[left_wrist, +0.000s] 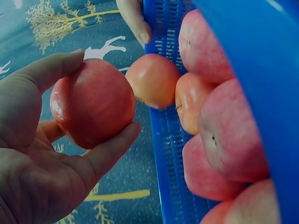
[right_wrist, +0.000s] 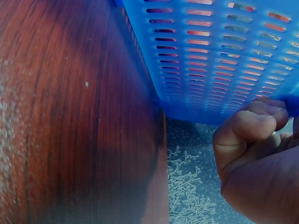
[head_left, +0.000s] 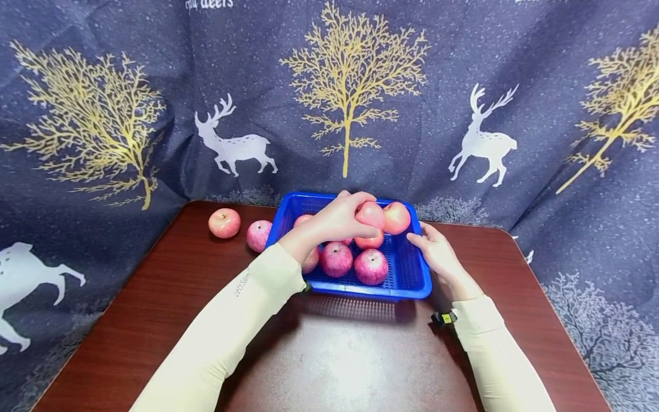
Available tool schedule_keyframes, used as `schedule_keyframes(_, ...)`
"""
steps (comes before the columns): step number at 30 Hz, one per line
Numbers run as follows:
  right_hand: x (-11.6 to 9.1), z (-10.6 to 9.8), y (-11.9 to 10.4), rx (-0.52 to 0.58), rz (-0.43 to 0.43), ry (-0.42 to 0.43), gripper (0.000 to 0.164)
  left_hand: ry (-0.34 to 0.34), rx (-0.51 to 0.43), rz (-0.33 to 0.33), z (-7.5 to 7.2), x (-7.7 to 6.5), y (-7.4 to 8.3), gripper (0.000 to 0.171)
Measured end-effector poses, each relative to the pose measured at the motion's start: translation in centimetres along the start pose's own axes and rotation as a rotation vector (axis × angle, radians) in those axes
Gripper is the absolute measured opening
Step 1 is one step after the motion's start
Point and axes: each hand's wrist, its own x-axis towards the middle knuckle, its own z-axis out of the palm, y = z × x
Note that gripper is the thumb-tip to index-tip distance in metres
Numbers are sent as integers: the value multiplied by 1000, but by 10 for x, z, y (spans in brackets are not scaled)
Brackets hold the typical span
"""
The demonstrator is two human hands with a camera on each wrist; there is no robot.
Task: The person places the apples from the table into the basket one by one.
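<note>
My left hand (head_left: 332,222) grips a red apple (head_left: 372,214) between thumb and fingers, above the far side of a blue plastic basket (head_left: 355,292). The left wrist view shows this apple (left_wrist: 96,105) with the thumb on one side and fingers on the other. Several apples lie in the basket, among them a dark red apple (head_left: 371,266) near the front and a yellowish-red apple (head_left: 396,218) at the back right corner. At the basket's right rim, my right hand (head_left: 441,254) holds on, thumb at the inner side. My left forearm hides part of the basket's left end.
Two apples sit on the brown table (head_left: 154,292) left of the basket: a yellow-red apple (head_left: 224,222) farther out and a pink-red apple (head_left: 259,236) beside the basket wall. A dark cloth (head_left: 381,154) with deer and trees hangs behind the table's back edge.
</note>
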Motion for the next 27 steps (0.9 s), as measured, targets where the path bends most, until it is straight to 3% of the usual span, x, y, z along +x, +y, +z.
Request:
schedule_keyframes(5,1,-1,0,-8,4,-4,52,-15,16,26,8,7,7,76)
schedule_keyframes(14,1,-1,1,-6,6,-15,52,-37,7,125,25,20,8,67)
schedule_keyframes(19,1,-1,0,-20,5,-8,52,-87,35,102,30,23,11,58)
schedule_keyframes(27,0,-3,0,-32,8,-7,54,-192,7,145,36,30,17,43)
